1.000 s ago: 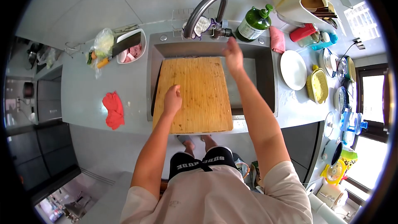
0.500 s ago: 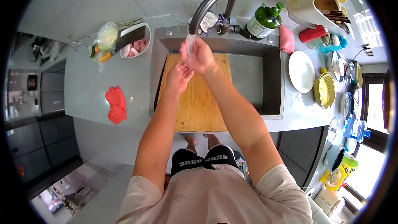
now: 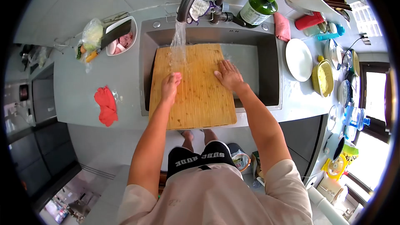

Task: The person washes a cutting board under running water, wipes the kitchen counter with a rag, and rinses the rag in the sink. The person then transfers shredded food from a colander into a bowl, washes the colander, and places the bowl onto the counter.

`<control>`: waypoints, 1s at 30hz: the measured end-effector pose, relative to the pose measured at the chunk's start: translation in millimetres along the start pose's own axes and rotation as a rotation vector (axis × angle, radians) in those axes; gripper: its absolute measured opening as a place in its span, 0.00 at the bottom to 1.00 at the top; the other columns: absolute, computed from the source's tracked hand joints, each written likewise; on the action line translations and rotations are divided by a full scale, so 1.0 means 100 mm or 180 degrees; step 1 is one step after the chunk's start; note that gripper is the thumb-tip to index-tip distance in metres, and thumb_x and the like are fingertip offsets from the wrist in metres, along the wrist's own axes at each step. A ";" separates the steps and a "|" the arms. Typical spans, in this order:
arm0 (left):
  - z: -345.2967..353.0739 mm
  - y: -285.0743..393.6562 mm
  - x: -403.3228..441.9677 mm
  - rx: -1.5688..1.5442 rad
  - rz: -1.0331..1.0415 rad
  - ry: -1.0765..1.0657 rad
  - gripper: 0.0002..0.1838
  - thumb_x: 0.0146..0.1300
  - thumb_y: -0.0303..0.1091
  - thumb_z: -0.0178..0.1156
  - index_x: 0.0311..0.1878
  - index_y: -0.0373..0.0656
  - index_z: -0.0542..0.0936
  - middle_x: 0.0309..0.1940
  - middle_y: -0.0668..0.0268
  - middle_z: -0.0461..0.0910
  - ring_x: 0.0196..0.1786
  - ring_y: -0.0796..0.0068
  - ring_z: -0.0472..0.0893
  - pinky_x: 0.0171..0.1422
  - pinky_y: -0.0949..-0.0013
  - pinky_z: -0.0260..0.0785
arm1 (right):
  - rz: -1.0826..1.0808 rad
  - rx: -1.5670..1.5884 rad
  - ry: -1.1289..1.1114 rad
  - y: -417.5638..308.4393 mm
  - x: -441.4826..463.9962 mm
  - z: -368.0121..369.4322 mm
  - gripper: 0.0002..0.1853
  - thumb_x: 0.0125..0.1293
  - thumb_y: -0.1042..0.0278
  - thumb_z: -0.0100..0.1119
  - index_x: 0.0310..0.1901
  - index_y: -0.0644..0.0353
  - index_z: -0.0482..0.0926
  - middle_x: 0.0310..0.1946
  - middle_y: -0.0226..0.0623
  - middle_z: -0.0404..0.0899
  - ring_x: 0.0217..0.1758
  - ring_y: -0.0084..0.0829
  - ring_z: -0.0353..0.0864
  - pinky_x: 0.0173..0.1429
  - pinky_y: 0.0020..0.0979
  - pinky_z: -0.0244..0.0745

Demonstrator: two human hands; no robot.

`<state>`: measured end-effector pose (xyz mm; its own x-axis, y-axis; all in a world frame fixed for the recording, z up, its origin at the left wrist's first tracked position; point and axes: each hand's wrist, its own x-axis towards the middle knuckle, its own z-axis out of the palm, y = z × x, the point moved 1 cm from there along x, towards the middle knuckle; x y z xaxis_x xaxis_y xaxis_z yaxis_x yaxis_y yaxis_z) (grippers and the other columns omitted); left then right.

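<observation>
A wooden cutting board (image 3: 196, 104) lies across the left part of the steel sink (image 3: 273, 71), its near end over the counter's front edge. Water pours from the curved faucet (image 3: 192, 1) onto the board's far left part. My left hand (image 3: 170, 86) is over the board just below the stream, fingers curled in and nothing visible in them. At the board's right edge, my right hand (image 3: 230, 76) is flat with fingers extended, partly over the sink basin; it holds nothing.
Left on the counter are a red cloth (image 3: 106, 106), a white container of meat (image 3: 132, 37) with a cleaver (image 3: 116, 33) across it, and bagged vegetables (image 3: 92, 33). A green pump bottle (image 3: 257, 10), pink cloth (image 3: 282, 27), white plate (image 3: 298, 60) and yellow basket (image 3: 323, 79) stand right.
Both hands have left the water stream and come down to the board, the right one moving rightward to its edge. The board has shifted and turned slightly. Water now falls onto the board.
</observation>
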<state>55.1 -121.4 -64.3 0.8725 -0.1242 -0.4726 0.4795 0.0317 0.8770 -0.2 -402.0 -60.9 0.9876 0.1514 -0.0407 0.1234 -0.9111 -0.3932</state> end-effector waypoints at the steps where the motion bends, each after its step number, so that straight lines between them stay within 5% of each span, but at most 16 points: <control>1: -0.02 -0.03 0.00 -0.0040 0.0046 0.0100 0.24 0.88 0.45 0.49 0.59 0.31 0.83 0.54 0.56 0.87 0.58 0.67 0.85 0.68 0.61 0.77 | 0.0403 -0.0227 0.0233 0.02 0.02 0.00 0.38 0.80 0.38 0.52 0.74 0.66 0.74 0.79 0.52 0.68 0.85 0.48 0.62 0.89 0.42 0.53; 5: 0.04 -0.06 0.00 0.0227 0.0422 0.0493 0.24 0.88 0.46 0.49 0.61 0.32 0.83 0.55 0.56 0.87 0.59 0.65 0.85 0.68 0.61 0.77 | -0.0711 0.0664 -0.0953 -0.73 -0.01 -0.12 0.40 0.81 0.37 0.49 0.78 0.65 0.69 0.81 0.51 0.66 0.87 0.45 0.59 0.90 0.42 0.50; 7: 0.09 0.03 -0.06 0.0614 0.0287 0.0720 0.23 0.88 0.43 0.49 0.62 0.30 0.81 0.58 0.54 0.85 0.63 0.64 0.83 0.71 0.60 0.76 | -0.0312 0.0057 -0.0876 -0.56 0.17 0.02 0.38 0.81 0.38 0.48 0.78 0.60 0.71 0.80 0.50 0.67 0.87 0.45 0.59 0.90 0.41 0.49; 9: 0.03 -0.04 -0.04 0.1025 0.0410 0.0746 0.22 0.88 0.41 0.48 0.63 0.31 0.81 0.58 0.54 0.85 0.63 0.62 0.83 0.71 0.60 0.75 | 0.1291 0.0293 -0.1151 0.02 0.51 -0.02 0.37 0.81 0.37 0.47 0.77 0.60 0.72 0.81 0.49 0.67 0.87 0.44 0.58 0.90 0.42 0.49; 10: -0.01 -0.04 -0.02 0.1442 0.0540 0.0748 0.21 0.88 0.40 0.48 0.63 0.33 0.81 0.59 0.54 0.86 0.64 0.61 0.83 0.71 0.59 0.75 | 0.1267 0.0305 -0.1159 -0.03 0.56 -0.01 0.37 0.81 0.37 0.47 0.77 0.60 0.72 0.81 0.49 0.67 0.87 0.44 0.58 0.90 0.42 0.49; 11: -0.04 -0.05 -0.01 0.1455 0.0521 0.0756 0.21 0.88 0.40 0.48 0.63 0.33 0.81 0.59 0.54 0.86 0.64 0.61 0.83 0.71 0.59 0.75 | 0.0611 -0.0738 -0.1092 -0.11 0.56 -0.01 0.37 0.81 0.38 0.48 0.76 0.62 0.72 0.81 0.49 0.66 0.87 0.45 0.58 0.89 0.43 0.49; 13: -0.02 0.03 0.01 0.2141 0.0883 0.1100 0.20 0.87 0.38 0.47 0.65 0.35 0.80 0.62 0.48 0.85 0.63 0.50 0.84 0.69 0.56 0.75 | 0.0265 -0.0324 -0.0421 -0.47 0.56 0.08 0.37 0.81 0.39 0.48 0.76 0.65 0.72 0.82 0.50 0.65 0.88 0.45 0.57 0.89 0.44 0.49; 16: -0.01 0.04 0.11 0.2210 0.1183 0.1279 0.18 0.85 0.33 0.48 0.67 0.36 0.79 0.62 0.48 0.85 0.65 0.50 0.84 0.69 0.56 0.75 | -0.0738 0.0466 -0.0914 -0.86 0.50 0.24 0.37 0.81 0.41 0.47 0.77 0.66 0.68 0.82 0.54 0.63 0.89 0.47 0.55 0.91 0.45 0.47; 18: -0.11 0.04 0.09 0.2183 0.1241 0.1312 0.17 0.84 0.30 0.48 0.68 0.37 0.79 0.62 0.49 0.85 0.65 0.51 0.84 0.69 0.57 0.75 | -0.0271 0.0035 -0.1420 -0.56 0.74 0.21 0.37 0.82 0.43 0.45 0.79 0.66 0.65 0.83 0.51 0.61 0.89 0.46 0.53 0.91 0.42 0.46; 21: -0.20 -0.03 0.18 0.1998 0.1365 0.1388 0.17 0.83 0.26 0.49 0.67 0.37 0.79 0.59 0.50 0.86 0.62 0.54 0.85 0.68 0.58 0.76 | 0.1980 0.0252 -0.0635 0.34 0.97 0.26 0.35 0.81 0.46 0.51 0.77 0.66 0.69 0.82 0.49 0.65 0.87 0.44 0.59 0.89 0.40 0.51; 24: -0.32 -0.25 0.30 0.1497 0.1249 0.1313 0.14 0.82 0.27 0.51 0.64 0.35 0.80 0.54 0.55 0.86 0.57 0.61 0.86 0.66 0.62 0.77 | 0.1485 -0.0881 -0.0094 0.43 1.02 0.40 0.30 0.80 0.54 0.56 0.75 0.66 0.71 0.74 0.49 0.75 0.80 0.45 0.71 0.84 0.39 0.63; 26: -0.33 -0.22 0.30 0.1131 0.1132 0.1249 0.13 0.82 0.28 0.53 0.62 0.34 0.81 0.52 0.57 0.86 0.54 0.65 0.86 0.65 0.64 0.78 | 0.1887 0.2707 -0.0398 -0.43 1.18 0.04 0.19 0.83 0.60 0.51 0.64 0.65 0.77 0.58 0.43 0.83 0.63 0.41 0.83 0.69 0.38 0.79; 28: -0.25 -0.04 0.21 0.0046 0.0794 0.0891 0.14 0.84 0.35 0.55 0.58 0.32 0.82 0.49 0.61 0.85 0.51 0.70 0.85 0.63 0.65 0.79 | 0.2561 0.6045 0.0151 -0.85 1.41 0.20 0.15 0.83 0.60 0.51 0.55 0.63 0.81 0.45 0.39 0.86 0.48 0.38 0.88 0.57 0.39 0.86; 29: -0.26 0.03 0.17 0.0051 0.0800 0.0916 0.14 0.84 0.35 0.55 0.58 0.32 0.82 0.49 0.61 0.85 0.51 0.70 0.85 0.63 0.65 0.79 | 0.2550 0.6053 0.0122 -0.92 1.48 0.23 0.15 0.83 0.60 0.51 0.55 0.63 0.81 0.45 0.39 0.86 0.48 0.38 0.88 0.57 0.39 0.86; 30: -0.27 0.06 0.16 -0.0149 0.0717 0.0864 0.17 0.85 0.38 0.54 0.57 0.31 0.82 0.50 0.60 0.85 0.51 0.69 0.85 0.62 0.65 0.79 | 0.2211 0.7094 -0.0054 -0.97 1.58 0.28 0.16 0.82 0.57 0.54 0.52 0.64 0.83 0.44 0.42 0.87 0.47 0.38 0.88 0.56 0.40 0.85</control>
<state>74.1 -96.2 -68.9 0.9469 0.1590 -0.2793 0.2706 0.0746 0.9598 141.4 -278.9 -55.3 0.8178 0.1298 -0.5607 -0.3755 0.8586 -0.3490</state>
